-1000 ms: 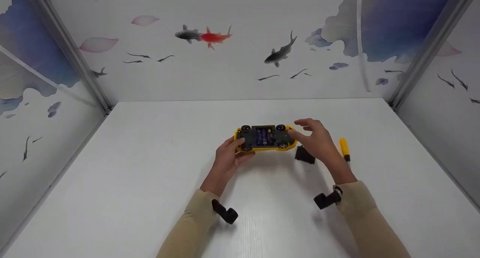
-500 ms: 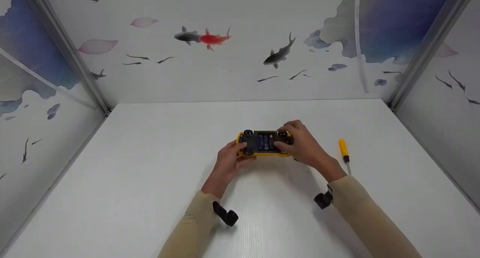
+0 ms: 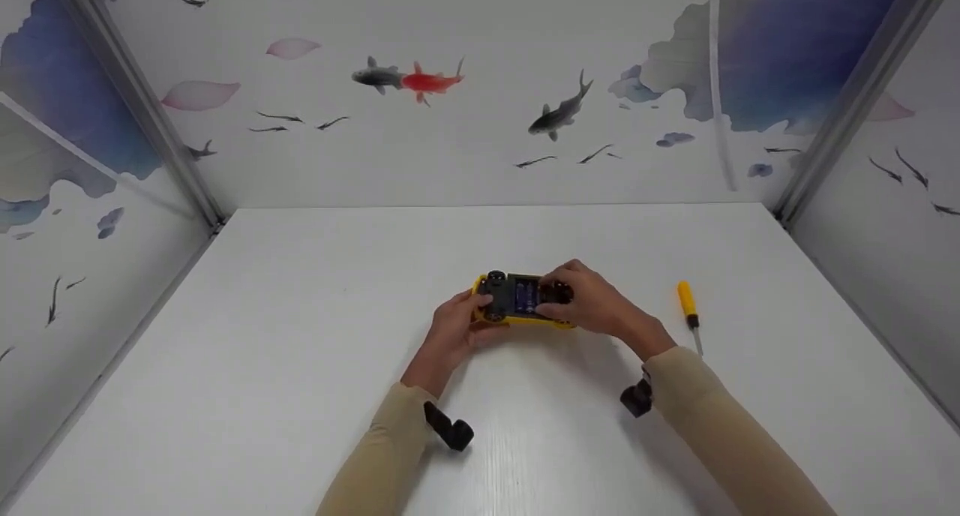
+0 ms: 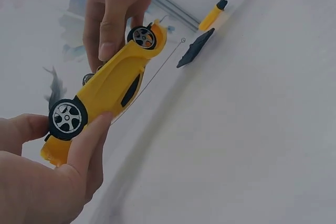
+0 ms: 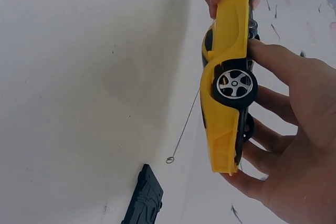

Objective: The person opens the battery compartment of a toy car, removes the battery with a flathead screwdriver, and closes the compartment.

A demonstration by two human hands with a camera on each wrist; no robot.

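My left hand (image 3: 454,325) grips one end of a yellow toy car (image 4: 113,85), its black underside facing me and the car raised above the table. Several blue batteries (image 3: 526,296) sit in the uncovered compartment on that underside. Bent over the compartment, my right hand (image 3: 589,298) has its thumb and index fingertips at the battery nearest it; I cannot tell whether they pinch it. In the right wrist view the right thumb and fingers (image 5: 278,103) reach the underside. A thin wire with a looped end (image 5: 185,126) sticks out from the roof side.
The black battery cover (image 5: 145,199) lies on the table below the car, hidden behind my right hand in the head view. To the right lies a yellow-handled screwdriver (image 3: 688,303). Painted walls (image 3: 480,148) enclose the white table (image 3: 300,366) at the back and both sides.
My right hand has come in from beyond the car's right end, over its underside to the battery compartment. The car has lowered slightly toward me, still in my left hand.
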